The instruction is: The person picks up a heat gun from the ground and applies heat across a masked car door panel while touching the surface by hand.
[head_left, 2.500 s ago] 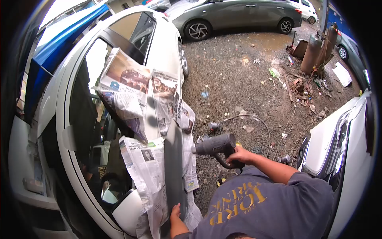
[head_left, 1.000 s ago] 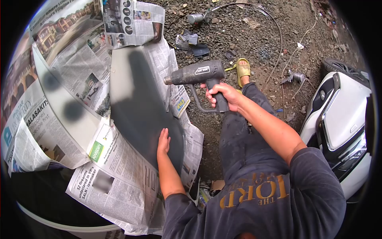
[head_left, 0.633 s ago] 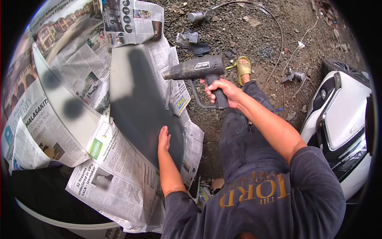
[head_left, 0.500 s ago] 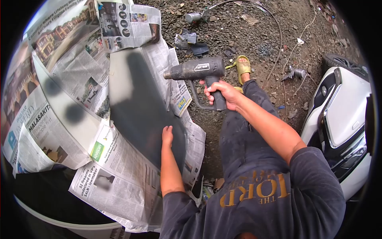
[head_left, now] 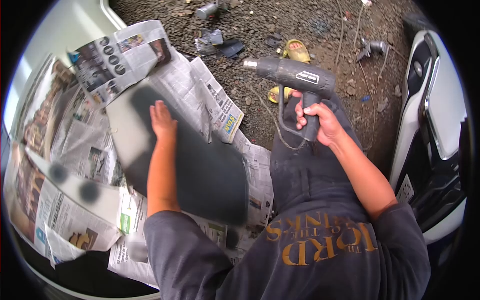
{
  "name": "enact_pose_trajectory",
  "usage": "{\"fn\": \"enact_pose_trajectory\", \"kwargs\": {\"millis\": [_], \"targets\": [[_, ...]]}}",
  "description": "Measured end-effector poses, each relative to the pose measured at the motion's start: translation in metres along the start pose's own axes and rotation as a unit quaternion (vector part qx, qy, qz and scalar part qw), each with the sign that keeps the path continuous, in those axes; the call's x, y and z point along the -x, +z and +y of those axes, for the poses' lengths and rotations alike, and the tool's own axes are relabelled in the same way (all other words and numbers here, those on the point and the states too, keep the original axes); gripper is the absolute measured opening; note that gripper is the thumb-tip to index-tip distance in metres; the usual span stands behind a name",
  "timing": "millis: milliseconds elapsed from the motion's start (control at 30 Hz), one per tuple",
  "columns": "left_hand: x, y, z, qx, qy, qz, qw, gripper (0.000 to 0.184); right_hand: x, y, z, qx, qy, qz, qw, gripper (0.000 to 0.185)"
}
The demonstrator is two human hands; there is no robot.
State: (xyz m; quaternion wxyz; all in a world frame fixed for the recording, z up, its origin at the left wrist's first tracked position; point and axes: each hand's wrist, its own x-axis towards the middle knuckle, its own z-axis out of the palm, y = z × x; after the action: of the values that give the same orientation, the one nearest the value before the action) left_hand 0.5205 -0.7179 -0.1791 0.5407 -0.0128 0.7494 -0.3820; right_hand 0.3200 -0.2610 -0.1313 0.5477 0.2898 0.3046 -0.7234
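Observation:
My right hand [head_left: 320, 117] is wrapped round the handle of a black heat gun [head_left: 295, 75], whose metal nozzle points left, above and to the right of the newspaper. My left hand [head_left: 162, 120] lies with its fingers stretched out on the far part of a dark grey painted panel [head_left: 210, 170], near its edge with a pale unpainted-looking area. Newspaper sheets [head_left: 120, 60] surround the panel on its far, left and right sides. Two dark round spots show on a pale strip [head_left: 107, 205] between the sheets at the left.
A white car's front [head_left: 430, 100] stands at the right. Gravel [head_left: 260, 25] with scraps, a cable and metal spray-gun-like tools [head_left: 375, 47] lies beyond. Yellow sandals [head_left: 297, 51] are on my feet. Dark car glass [head_left: 80, 272] shows at the lower left.
My left hand has moved from the panel's nearer part to its far part. The heat gun, still in my right hand, appears farther right, and the view has turned.

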Motion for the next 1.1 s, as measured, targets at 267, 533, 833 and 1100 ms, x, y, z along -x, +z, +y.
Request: {"fn": "enact_pose_trajectory", "kwargs": {"millis": [267,533,833,1100], "targets": [[0.007,0.011,-0.012,-0.045,-0.01,-0.011,0.999,0.083,0.027,-0.045,0.029,0.068,0.093,0.032,0.993,0.048],[0.026,0.012,0.011,-0.04,0.011,-0.022,0.999,0.083,-0.029,-0.049,0.126,0.122,0.265,-0.058,0.955,0.027],[0.042,0.023,0.049,-0.02,0.031,-0.004,0.999,0.083,-0.039,-0.089,0.217,0.047,0.313,-0.032,0.948,0.01],[0.063,0.025,0.084,-0.032,0.041,-0.018,0.999,0.081,-0.037,-0.114,0.245,0.097,0.285,0.005,0.953,0.011]]}}
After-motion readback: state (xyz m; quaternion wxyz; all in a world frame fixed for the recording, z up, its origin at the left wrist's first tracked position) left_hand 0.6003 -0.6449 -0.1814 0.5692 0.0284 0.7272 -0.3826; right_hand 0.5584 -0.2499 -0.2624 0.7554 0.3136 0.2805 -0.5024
